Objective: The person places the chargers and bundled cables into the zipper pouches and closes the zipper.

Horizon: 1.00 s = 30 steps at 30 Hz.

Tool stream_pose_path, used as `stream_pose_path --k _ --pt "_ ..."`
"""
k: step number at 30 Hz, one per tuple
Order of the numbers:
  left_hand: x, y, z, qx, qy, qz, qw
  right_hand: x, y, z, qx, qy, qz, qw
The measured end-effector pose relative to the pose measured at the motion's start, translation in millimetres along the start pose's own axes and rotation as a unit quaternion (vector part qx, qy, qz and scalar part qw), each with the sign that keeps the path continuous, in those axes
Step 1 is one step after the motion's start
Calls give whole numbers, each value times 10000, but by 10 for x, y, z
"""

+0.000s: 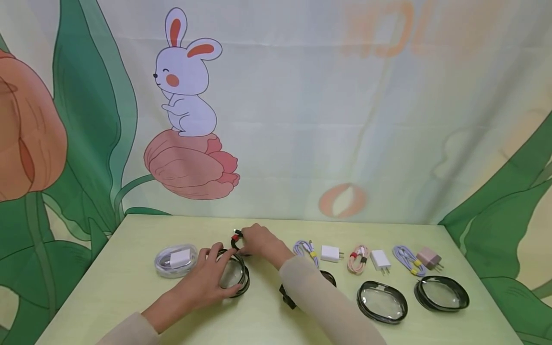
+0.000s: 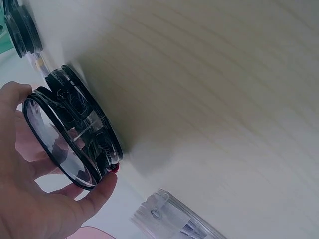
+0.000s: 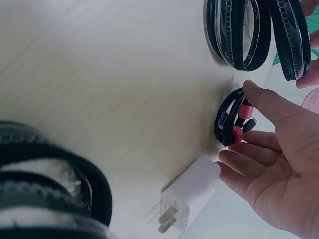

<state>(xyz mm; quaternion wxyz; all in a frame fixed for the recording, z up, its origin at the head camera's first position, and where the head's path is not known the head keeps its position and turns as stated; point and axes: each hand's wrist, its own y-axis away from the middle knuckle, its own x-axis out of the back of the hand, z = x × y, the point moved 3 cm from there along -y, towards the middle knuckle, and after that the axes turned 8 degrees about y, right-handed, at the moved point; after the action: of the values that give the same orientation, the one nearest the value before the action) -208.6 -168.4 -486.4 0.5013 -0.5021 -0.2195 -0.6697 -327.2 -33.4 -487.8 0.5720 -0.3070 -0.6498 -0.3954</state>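
Note:
My left hand (image 1: 206, 279) grips the lifted lid of a round clear case (image 1: 246, 282) with black zip trim, left of the table's middle. In the left wrist view the lid (image 2: 46, 134) tilts away from the case's base, thumb and fingers at its rim. Just right of the case, my right hand (image 1: 260, 241) pinches a coiled black cable (image 1: 235, 238) with red straps. The right wrist view shows the cable (image 3: 230, 119) between thumb and fingers, close to the table. A white charger (image 3: 192, 186) with flat prongs lies beside those fingertips.
A clear pouch (image 1: 161, 270) holding a white charger lies at left. Rightward run a purple cable (image 1: 307, 250), white chargers (image 1: 330, 253), a pink cable (image 1: 358, 258) and a pink charger (image 1: 428, 257). Black-trimmed cases (image 1: 363, 306) sit in front; my right forearm partly covers another (image 1: 288, 298).

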Motion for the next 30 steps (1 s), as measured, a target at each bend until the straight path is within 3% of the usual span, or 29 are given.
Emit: stream_pose_path --k 10,21,30 --pt "14 13 6 -43 -106 80 9999 -40 -42 -47 -53 -17 154 9999" --pt "-18 2 -16 -56 -3 240 9997 -67 -48 -31 326 262 501 9979" --pt "-36 -10 -8 -178 181 409 9988 -4 -11 6 414 249 426 9979"
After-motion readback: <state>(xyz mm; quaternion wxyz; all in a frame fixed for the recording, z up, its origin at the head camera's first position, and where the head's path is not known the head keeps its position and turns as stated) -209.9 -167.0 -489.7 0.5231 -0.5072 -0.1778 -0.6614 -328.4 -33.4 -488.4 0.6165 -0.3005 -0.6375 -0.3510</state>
